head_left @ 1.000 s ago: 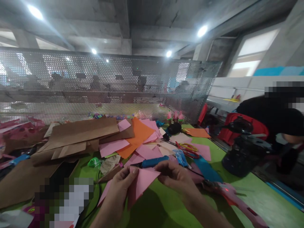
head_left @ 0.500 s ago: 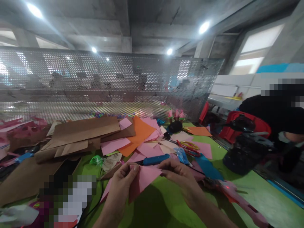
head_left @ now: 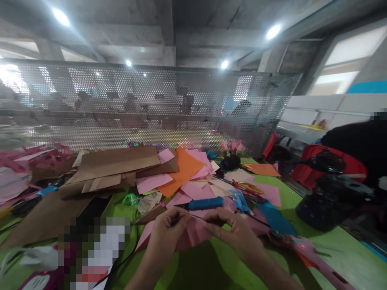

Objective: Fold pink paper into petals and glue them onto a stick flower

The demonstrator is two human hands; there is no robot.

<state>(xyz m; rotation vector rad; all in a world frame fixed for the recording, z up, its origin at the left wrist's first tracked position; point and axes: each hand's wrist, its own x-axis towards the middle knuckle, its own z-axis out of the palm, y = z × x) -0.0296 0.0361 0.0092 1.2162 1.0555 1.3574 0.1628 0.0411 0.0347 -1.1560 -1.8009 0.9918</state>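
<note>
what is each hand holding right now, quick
Left hand: closed, pinching one side of the pink paper.
Right hand: closed, pinching the other side of the same paper.

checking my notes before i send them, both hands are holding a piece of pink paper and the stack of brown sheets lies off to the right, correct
Not quite: the stack of brown sheets lies off to the left, as the head view shows. Both hands are holding a piece of pink paper.
</note>
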